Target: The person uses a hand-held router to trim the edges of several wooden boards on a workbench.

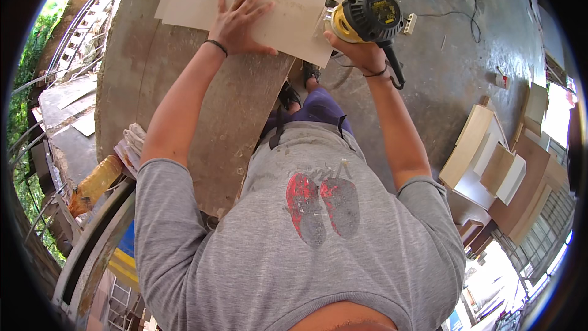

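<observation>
The left hand [242,24] lies on a big pale wooden board [300,0], close to the board's near edge. Its fingers are spread wide and hold nothing; they point away from the body, and the thumb sticks out to the right. The board sits on a brown worktop [208,98], and its right end pokes out past the worktop's side. The right hand [361,55] holds a yellow and black router [370,15] at the board's right edge. The thumb presses on the near side of the yellow part, and the other fingers are mostly hidden, but the hand is wrapped around the tool. The router is right of the left fingers, well apart from them. Its thick black cord [394,67] hangs by the right wrist. A pale socket block [410,23] shows just beside the router, over the gray floor [429,98].
</observation>
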Demonstrator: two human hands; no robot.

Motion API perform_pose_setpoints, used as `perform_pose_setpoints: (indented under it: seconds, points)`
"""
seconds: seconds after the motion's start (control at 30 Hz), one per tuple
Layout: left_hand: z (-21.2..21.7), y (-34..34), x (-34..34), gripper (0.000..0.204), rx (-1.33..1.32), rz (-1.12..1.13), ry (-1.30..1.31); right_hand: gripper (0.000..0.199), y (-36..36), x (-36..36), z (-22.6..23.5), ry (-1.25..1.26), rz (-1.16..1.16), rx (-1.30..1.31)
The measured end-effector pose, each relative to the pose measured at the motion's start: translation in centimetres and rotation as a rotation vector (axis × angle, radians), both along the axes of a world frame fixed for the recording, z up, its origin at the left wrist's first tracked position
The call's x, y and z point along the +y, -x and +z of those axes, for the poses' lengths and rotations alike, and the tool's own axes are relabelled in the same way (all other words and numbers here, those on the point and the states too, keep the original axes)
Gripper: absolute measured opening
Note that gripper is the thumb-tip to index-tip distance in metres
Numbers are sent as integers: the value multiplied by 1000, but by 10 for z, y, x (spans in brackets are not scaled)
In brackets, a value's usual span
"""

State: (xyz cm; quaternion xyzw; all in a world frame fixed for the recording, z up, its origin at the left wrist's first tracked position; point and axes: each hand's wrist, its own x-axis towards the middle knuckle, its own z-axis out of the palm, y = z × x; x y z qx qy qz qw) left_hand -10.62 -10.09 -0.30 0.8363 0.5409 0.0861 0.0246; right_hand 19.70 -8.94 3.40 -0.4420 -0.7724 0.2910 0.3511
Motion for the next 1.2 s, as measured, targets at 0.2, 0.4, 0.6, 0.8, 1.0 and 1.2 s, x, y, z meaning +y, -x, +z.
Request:
perform_pose_setpoints:
  seconds: [0.2, 0.4, 0.6, 0.8, 1.0, 1.2]
  points:
    - [0, 0, -1, 110, 10, 5, 9, 45, 1, -2, 7, 34, 7, -19]
    - [2, 1, -2, 108, 1, 7, 5, 45, 1, -1, 3, -2, 13, -7]
    - [3, -1, -2, 101, 0, 8, 20, 44, 2, -1, 1, -35, -16, -7]
    - [-11, -79, 19, 81, -179, 610, 43, 40, 1, 13, -4, -27, -31, 27]
    - [0, -86, 13, 85, -24, 501, 80, 41, -3, 28, -15, -42, -31, 31]
    - [5, -84, 13, 84, 0, 496, 104, 40, -4, 43, -16, -17, -11, 86]
